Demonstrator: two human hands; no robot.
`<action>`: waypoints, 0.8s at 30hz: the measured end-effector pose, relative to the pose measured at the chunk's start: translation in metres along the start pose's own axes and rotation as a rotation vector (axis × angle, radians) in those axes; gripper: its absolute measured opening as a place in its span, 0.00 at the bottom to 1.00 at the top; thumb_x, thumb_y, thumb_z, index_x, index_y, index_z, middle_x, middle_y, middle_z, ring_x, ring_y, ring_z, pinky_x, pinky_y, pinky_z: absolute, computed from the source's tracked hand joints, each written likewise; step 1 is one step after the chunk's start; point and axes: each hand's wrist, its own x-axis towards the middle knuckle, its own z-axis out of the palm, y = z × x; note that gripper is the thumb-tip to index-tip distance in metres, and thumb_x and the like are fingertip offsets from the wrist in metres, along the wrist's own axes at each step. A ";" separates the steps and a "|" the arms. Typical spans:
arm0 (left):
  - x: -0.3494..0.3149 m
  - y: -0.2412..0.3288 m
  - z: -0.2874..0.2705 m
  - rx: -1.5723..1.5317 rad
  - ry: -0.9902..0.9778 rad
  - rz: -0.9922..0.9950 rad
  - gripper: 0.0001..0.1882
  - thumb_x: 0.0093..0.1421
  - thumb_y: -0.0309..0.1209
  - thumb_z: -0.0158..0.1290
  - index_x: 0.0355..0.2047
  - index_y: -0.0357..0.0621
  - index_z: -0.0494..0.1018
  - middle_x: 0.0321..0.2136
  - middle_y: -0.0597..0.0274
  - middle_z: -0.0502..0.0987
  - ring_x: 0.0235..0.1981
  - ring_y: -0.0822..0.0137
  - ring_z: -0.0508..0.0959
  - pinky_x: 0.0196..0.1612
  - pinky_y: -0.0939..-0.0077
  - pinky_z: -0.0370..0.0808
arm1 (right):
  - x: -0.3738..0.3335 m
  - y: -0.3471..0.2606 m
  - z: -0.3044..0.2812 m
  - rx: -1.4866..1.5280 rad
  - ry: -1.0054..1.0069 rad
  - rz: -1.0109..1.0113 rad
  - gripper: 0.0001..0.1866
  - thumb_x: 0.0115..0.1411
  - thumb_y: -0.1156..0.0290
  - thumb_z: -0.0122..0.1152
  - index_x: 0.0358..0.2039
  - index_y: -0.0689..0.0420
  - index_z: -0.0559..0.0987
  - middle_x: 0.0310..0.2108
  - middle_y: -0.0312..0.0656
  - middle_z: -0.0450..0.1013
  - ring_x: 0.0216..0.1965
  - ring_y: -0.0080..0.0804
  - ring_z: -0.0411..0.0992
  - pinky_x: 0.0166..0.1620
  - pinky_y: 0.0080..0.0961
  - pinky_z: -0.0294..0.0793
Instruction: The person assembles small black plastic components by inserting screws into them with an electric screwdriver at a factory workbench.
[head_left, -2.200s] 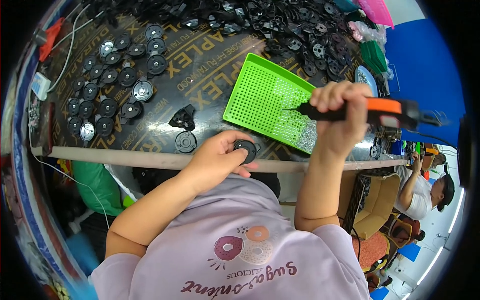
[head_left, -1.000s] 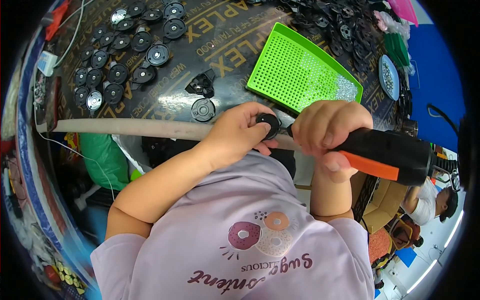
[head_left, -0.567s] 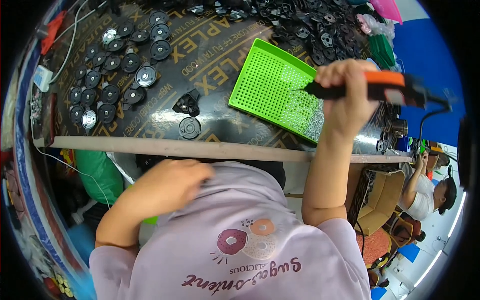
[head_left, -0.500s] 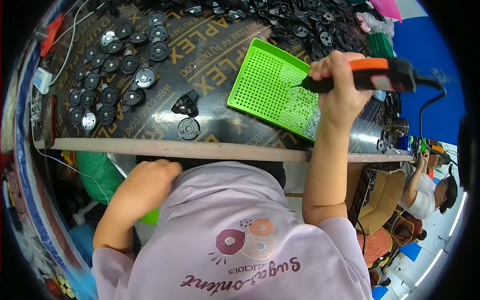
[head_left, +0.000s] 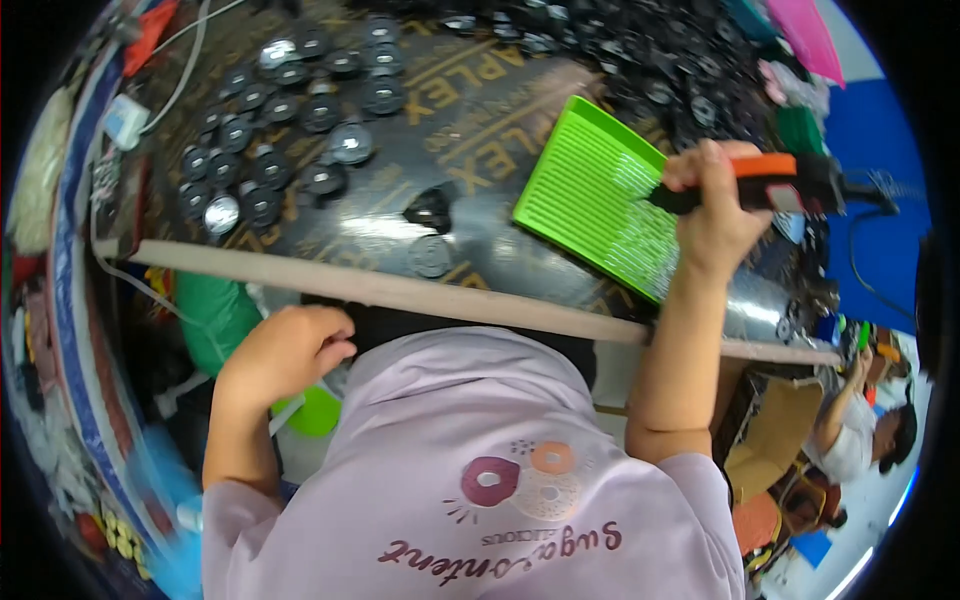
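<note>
My right hand (head_left: 722, 215) is wrapped round a black and orange electric screwdriver (head_left: 812, 183) with a cord at its back end. Its tip points left, over a bright green perforated tray (head_left: 570, 195) with many small shiny metal pieces in its right part. My left hand (head_left: 285, 350) is below the table edge near my waist, loosely curled, thumb apart from the fingers, with nothing visible in it. On the table between the hands lie a black plastic part (head_left: 430, 208) and, just nearer, a round dark disc part (head_left: 431, 256).
Several round black assemblies with metal centres (head_left: 322, 112) stand in rows at the left. A heap of black plastic parts (head_left: 680, 65) covers the far right. The pale table edge (head_left: 400, 290) runs before me. A cardboard box (head_left: 770, 440) and another person (head_left: 850, 420) are at the right.
The view has shifted, so the table things appear farther right. My left hand's thumb now shows apart from its fingers. My right hand still holds the screwdriver over the tray.
</note>
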 end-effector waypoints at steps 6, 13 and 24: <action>0.030 0.002 -0.044 0.122 0.794 0.101 0.06 0.52 0.26 0.57 0.31 0.37 0.74 0.27 0.54 0.75 0.32 0.53 0.75 0.35 0.65 0.72 | -0.003 -0.017 -0.007 0.165 -0.085 0.019 0.05 0.58 0.77 0.57 0.30 0.61 0.69 0.21 0.42 0.67 0.22 0.31 0.65 0.30 0.28 0.69; 0.069 0.005 -0.039 0.510 1.018 -0.090 0.16 0.48 0.34 0.63 0.36 0.40 0.77 0.35 0.57 0.72 0.42 0.53 0.68 0.45 0.60 0.65 | -0.020 -0.049 -0.007 0.225 -0.136 -0.006 0.11 0.64 0.61 0.50 0.32 0.56 0.69 0.21 0.37 0.60 0.23 0.30 0.60 0.32 0.30 0.65; 0.063 0.022 -0.018 0.083 0.948 0.171 0.10 0.52 0.21 0.57 0.35 0.37 0.69 0.37 0.51 0.75 0.37 0.48 0.75 0.38 0.66 0.73 | -0.042 -0.061 0.008 0.358 -0.190 0.031 0.17 0.61 0.54 0.57 0.32 0.55 0.69 0.20 0.36 0.64 0.20 0.28 0.64 0.28 0.30 0.69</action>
